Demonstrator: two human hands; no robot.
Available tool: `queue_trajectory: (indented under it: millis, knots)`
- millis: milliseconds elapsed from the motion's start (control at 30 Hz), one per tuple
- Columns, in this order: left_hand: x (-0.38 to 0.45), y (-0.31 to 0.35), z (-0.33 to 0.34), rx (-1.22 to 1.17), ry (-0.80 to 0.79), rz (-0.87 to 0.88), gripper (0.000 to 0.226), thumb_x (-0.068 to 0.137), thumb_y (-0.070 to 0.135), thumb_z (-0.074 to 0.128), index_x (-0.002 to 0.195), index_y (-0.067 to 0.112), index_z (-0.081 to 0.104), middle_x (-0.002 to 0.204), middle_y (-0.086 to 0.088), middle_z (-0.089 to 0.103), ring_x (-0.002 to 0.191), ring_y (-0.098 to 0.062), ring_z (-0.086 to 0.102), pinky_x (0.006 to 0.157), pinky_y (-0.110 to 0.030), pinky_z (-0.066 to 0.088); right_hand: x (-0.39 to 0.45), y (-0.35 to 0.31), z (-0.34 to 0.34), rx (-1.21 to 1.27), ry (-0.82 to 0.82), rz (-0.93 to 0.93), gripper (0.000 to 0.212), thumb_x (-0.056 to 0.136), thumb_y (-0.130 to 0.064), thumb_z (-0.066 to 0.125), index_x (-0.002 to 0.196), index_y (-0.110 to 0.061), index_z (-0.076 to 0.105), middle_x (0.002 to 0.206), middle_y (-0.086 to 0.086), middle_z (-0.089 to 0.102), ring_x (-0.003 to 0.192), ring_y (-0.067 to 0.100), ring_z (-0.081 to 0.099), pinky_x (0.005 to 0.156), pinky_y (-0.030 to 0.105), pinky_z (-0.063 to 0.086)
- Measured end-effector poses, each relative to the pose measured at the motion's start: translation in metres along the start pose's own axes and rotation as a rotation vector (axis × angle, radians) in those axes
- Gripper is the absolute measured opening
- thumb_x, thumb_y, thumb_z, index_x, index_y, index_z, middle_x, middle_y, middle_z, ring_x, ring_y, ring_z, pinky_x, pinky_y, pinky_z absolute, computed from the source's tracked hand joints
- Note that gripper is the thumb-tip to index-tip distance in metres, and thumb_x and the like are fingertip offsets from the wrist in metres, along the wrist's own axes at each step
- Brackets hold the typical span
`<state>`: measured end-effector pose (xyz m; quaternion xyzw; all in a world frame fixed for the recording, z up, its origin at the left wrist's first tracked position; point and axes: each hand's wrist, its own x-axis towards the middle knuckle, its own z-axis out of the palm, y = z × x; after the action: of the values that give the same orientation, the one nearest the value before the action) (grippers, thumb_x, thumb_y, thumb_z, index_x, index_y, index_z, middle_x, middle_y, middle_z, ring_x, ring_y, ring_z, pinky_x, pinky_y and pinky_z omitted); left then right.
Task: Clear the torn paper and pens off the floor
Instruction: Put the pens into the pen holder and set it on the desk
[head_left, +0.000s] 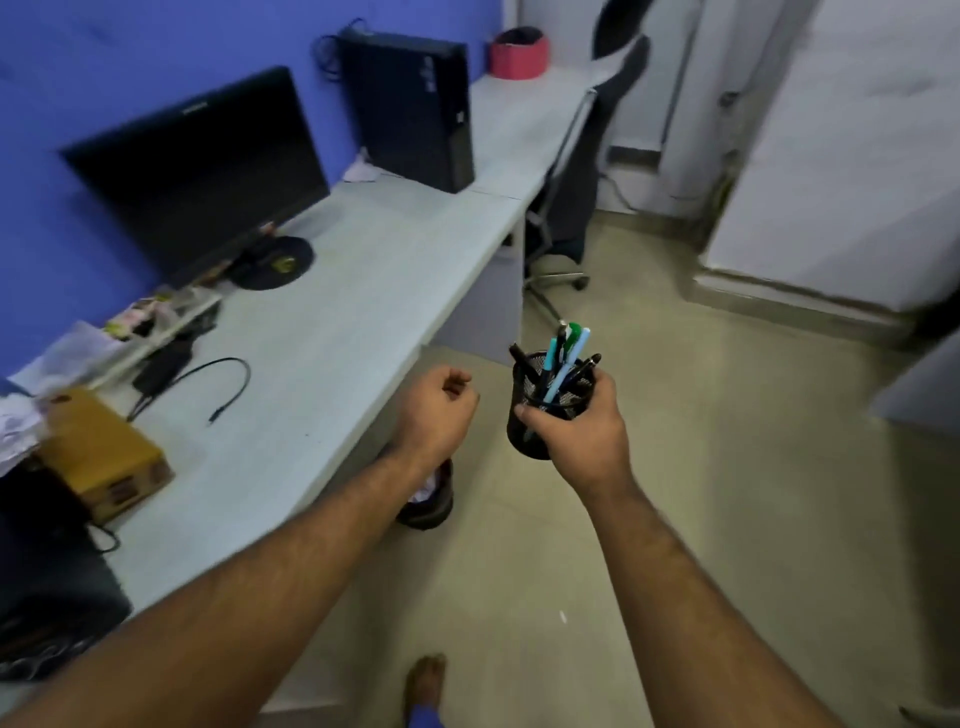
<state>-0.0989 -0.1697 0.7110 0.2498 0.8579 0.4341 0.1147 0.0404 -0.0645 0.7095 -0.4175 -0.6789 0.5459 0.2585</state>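
- Desk is seen running from lower left to upper centre of the frame, with a monitor at upper left.
- Floor fills the right and lower frame.
- Bin with crumpled paper is partly hidden under the left forearm, at centre.
- Right hand is wrapped around a black mesh cup at centre.
- Left hand is curled into a loose fist, nothing held.
- Pens are stood in the cup.

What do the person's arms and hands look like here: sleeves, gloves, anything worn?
Both forearms are bare up to the frame edge, with no sleeves in view. The left hand and right hand wear no gloves, and no rings, watch or bands show on the fingers or wrists. The picture is slightly motion-blurred.
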Motion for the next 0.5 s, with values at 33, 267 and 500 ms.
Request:
queue_trajectory:
  millis: [33, 267, 500]
  knots:
    - [0.013, -0.017, -0.019, 0.032, 0.02, -0.007, 0.022, 0.087, 0.02, 0.062, 0.107, 0.016, 0.067, 0.098, 0.005, 0.068, 0.092, -0.013, 0.063, 0.075, -0.018, 0.046, 0.006, -0.006, 0.026, -0.009, -0.043, -0.007, 0.07, 0.063, -0.034, 0.086, 0.119, -0.037, 0.045, 0.095, -0.026, 0.059, 0.096, 0.008, 0.063, 0.089, 0.031, 0.052]
    - [0.102, -0.18, -0.127, 0.497, 0.11, -0.035, 0.04, 0.089, 0.022, 0.059, 0.127, 0.009, 0.06, 0.127, -0.009, 0.064, 0.116, -0.029, 0.059, 0.101, -0.037, 0.045, 0.049, -0.043, 0.227, -0.017, -0.32, -0.018, 0.063, 0.059, -0.035, 0.088, 0.11, -0.034, 0.05, 0.1, -0.02, 0.067, 0.092, -0.003, 0.066, 0.08, 0.022, 0.054]
    - [0.154, -0.304, -0.148, 0.532, 0.11, -0.221, 0.057, 0.095, 0.036, 0.056, 0.141, 0.005, 0.045, 0.148, -0.017, 0.045, 0.138, -0.032, 0.041, 0.114, -0.041, 0.033, 0.096, -0.044, 0.36, -0.069, -0.476, -0.021, 0.072, 0.065, -0.03, 0.087, 0.124, -0.031, 0.045, 0.106, -0.025, 0.064, 0.096, -0.008, 0.064, 0.082, 0.017, 0.053]
